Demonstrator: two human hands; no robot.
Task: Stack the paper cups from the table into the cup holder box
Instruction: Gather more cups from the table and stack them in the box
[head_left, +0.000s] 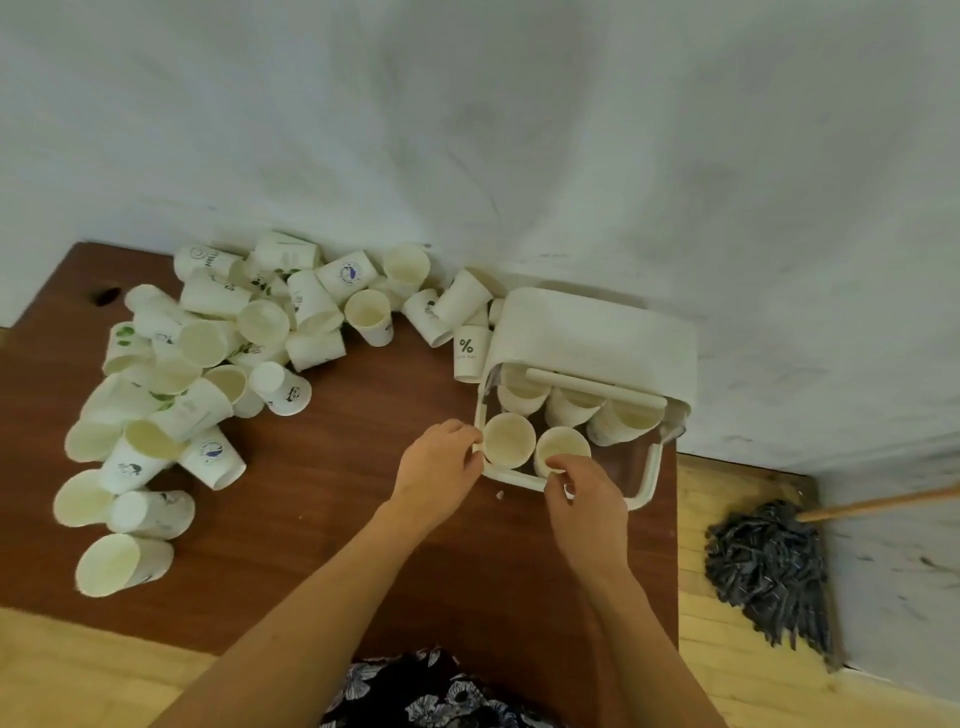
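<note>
You've got a big messy heap of paper cups (208, 374) sprawled over the left and back of the brown wooden counter (322, 499), most tipped on their sides, some mouth toward you, a few printed with little blue, green or panda-style logos. The pile runs right up against the white wall (519, 130) and curls round toward the box, so the nearest loose ones sit just beside its left side, including an upside-down cup with a % mark (471, 353). Off the counter's right edge there's a dark grey mop head (769, 577) lying on the light wood floor (727, 665), its wooden handle running off to the right.

The cup holder box (597, 332) is off-white, sits at the back right corner of the counter, and looks tipped with its open side toward you, a bar handle (592, 387) crossing over the opening. Inside you can see five stacks or cups, cream coloured inside, mouths facing up at you: three in the far row, two in the near row.

Your left hand (441, 462) has its fingertips curled against the box's near-left edge, right next to the near-left cup (508, 439). Your right hand (587, 493) is pinching the rim of the near-right cup (562, 451) between thumb and fingers. Can't quite tell whether the left hand is actually gripping the box edge or just touching it.
</note>
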